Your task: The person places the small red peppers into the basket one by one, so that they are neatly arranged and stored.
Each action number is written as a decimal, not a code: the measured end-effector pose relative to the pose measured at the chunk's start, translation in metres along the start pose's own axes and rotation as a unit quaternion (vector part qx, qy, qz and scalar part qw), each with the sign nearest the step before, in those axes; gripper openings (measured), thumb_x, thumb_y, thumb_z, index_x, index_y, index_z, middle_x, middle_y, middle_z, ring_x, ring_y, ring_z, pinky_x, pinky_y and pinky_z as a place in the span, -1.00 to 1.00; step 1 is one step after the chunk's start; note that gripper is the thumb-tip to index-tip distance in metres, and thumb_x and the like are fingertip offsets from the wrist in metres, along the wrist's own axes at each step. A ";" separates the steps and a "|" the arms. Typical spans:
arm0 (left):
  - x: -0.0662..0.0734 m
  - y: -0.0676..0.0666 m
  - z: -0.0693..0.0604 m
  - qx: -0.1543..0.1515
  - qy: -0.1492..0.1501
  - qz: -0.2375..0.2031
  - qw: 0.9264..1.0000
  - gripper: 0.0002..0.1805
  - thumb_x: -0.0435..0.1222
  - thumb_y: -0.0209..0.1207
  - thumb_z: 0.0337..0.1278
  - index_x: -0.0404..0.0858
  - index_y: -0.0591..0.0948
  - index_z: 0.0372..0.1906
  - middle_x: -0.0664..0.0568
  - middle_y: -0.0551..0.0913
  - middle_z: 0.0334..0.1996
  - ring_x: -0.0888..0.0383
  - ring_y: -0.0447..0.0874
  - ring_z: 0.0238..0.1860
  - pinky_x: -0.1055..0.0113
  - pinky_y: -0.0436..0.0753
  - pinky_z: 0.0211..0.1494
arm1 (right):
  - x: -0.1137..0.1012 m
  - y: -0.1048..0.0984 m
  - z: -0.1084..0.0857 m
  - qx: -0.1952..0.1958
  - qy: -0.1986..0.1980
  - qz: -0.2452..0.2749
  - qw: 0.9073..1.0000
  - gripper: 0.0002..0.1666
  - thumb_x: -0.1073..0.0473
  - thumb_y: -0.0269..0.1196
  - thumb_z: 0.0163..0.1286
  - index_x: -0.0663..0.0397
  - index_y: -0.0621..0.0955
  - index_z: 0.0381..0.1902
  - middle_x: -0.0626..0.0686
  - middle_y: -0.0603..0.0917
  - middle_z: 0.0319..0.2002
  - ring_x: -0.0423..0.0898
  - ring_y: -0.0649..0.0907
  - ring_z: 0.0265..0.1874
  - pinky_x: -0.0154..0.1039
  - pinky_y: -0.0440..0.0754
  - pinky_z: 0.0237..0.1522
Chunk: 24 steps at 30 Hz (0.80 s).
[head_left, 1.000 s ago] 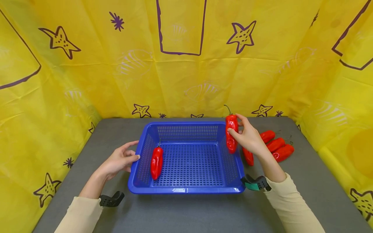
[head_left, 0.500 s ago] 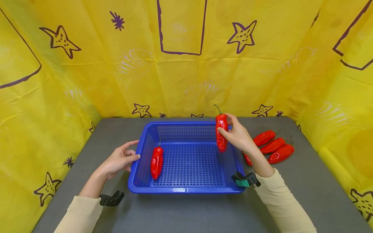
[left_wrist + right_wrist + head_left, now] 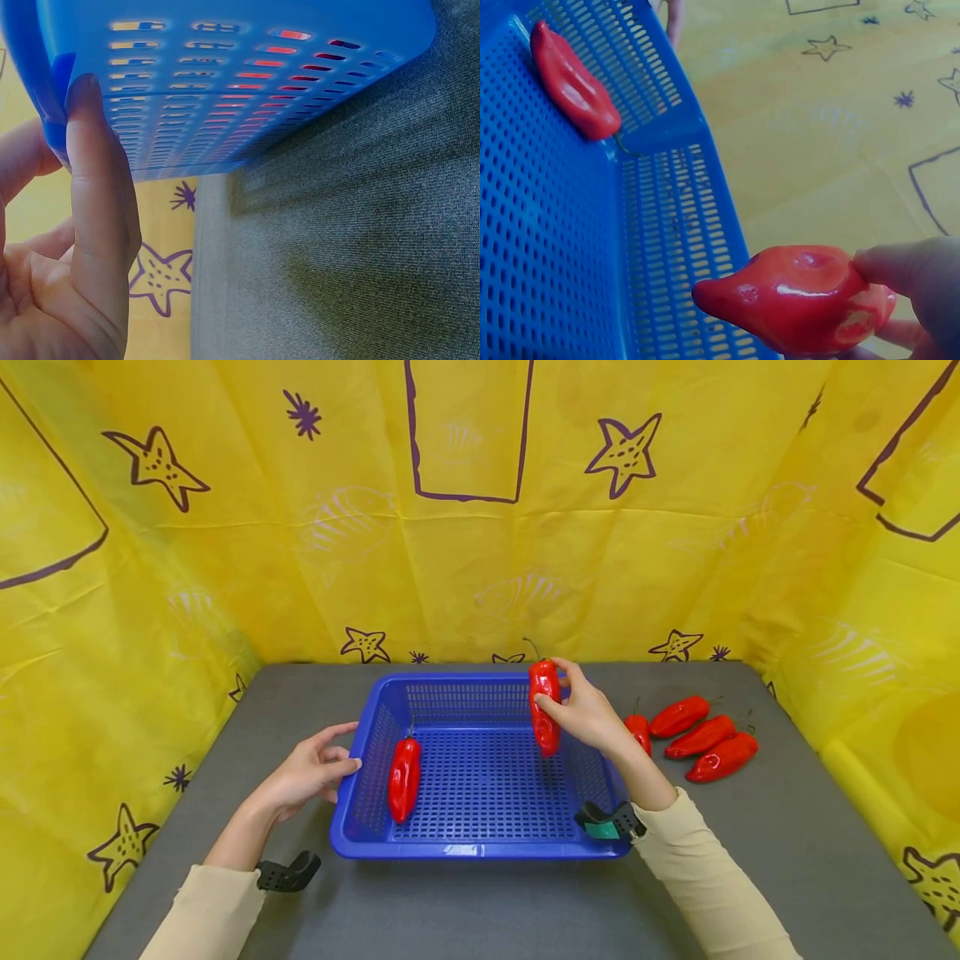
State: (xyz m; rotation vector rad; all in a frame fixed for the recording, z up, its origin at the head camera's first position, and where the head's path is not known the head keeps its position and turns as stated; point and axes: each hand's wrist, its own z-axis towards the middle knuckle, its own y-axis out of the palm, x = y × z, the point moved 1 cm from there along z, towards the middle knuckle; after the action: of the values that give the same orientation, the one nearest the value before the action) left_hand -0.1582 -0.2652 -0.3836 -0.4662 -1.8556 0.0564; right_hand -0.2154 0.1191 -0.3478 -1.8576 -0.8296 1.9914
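Observation:
A blue perforated basket (image 3: 480, 850) stands on the grey table, one red pepper (image 3: 404, 780) lying along its left side. My left hand (image 3: 303, 774) grips the basket's left rim; in the left wrist view the thumb (image 3: 94, 187) presses on the rim from outside. Above the right part of the basket, my right hand (image 3: 588, 710) pinches another red pepper (image 3: 545, 708) between thumb and fingers, its stem up. The right wrist view shows that held pepper (image 3: 802, 296) with its tip pointing over the basket.
Several red peppers (image 3: 702, 737) lie on the table right of the basket, one of them partly behind my right forearm. A yellow patterned cloth (image 3: 465, 568) hangs behind the table and at both sides.
My right hand has carried its pepper left, from the basket's right rim to over its inside. The left hand has stayed on the rim. More of the peppers at the right shows.

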 end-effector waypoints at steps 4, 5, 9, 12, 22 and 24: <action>0.000 0.000 0.000 -0.001 -0.001 0.000 1.000 -0.20 -0.30 0.16 0.16 -0.17 0.00 0.42 -0.18 0.56 -0.29 -0.02 0.67 -0.35 0.04 0.68 -0.31 | -0.002 0.008 0.004 -0.011 -0.001 0.009 1.000 -0.16 0.03 0.19 0.27 0.02 0.06 0.39 0.26 0.43 0.12 0.12 0.63 -0.15 -0.10 0.69 -0.28; 0.000 0.000 0.000 -0.001 0.000 0.000 1.000 -0.20 -0.30 0.16 0.16 -0.17 0.01 0.42 -0.17 0.56 -0.29 -0.02 0.67 -0.35 0.04 0.68 -0.31 | -0.003 0.010 0.004 -0.014 -0.001 0.010 1.000 -0.15 0.03 0.19 0.27 0.02 0.05 0.40 0.26 0.43 0.12 0.12 0.63 -0.14 -0.11 0.69 -0.28; 0.000 0.000 0.000 -0.004 0.000 -0.002 1.000 -0.21 -0.31 0.16 0.16 -0.18 0.01 0.42 -0.18 0.56 -0.29 -0.02 0.67 -0.35 0.03 0.68 -0.31 | -0.006 0.017 0.008 -0.019 -0.008 0.002 1.000 -0.13 0.03 0.20 0.26 0.04 0.04 0.40 0.26 0.46 0.11 0.10 0.62 -0.10 -0.12 0.69 -0.27; -0.001 0.000 0.000 -0.006 0.000 -0.004 1.000 -0.20 -0.31 0.16 0.16 -0.17 0.00 0.42 -0.18 0.56 -0.29 -0.02 0.67 -0.35 0.03 0.68 -0.31 | -0.009 0.023 0.010 -0.020 -0.018 -0.007 1.000 -0.13 0.04 0.21 0.25 0.07 0.06 0.40 0.27 0.48 0.09 0.09 0.64 -0.12 -0.13 0.69 -0.27; 0.001 0.000 -0.001 -0.008 0.000 -0.006 1.000 -0.20 -0.31 0.16 0.15 -0.18 0.01 0.41 -0.17 0.55 -0.30 -0.01 0.67 -0.36 0.03 0.68 -0.31 | -0.016 0.039 0.017 -0.040 -0.029 -0.010 0.999 -0.17 0.06 0.23 0.23 0.05 0.12 0.36 0.26 0.50 0.07 0.08 0.65 -0.15 -0.17 0.69 -0.31; 0.001 0.000 -0.001 -0.008 0.001 -0.006 1.000 -0.20 -0.31 0.17 0.15 -0.18 0.01 0.41 -0.17 0.55 -0.30 -0.02 0.67 -0.36 0.03 0.68 -0.31 | -0.016 0.042 0.018 -0.042 -0.030 -0.004 0.999 -0.18 0.07 0.24 0.22 0.05 0.12 0.35 0.26 0.51 0.05 0.07 0.66 -0.18 -0.18 0.69 -0.32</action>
State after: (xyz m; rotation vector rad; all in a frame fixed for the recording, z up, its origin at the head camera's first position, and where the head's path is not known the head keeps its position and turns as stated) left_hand -0.1580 -0.2647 -0.3823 -0.4658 -1.8586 0.0326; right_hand -0.2238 0.0728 -0.3593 -1.8456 -0.9508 2.0449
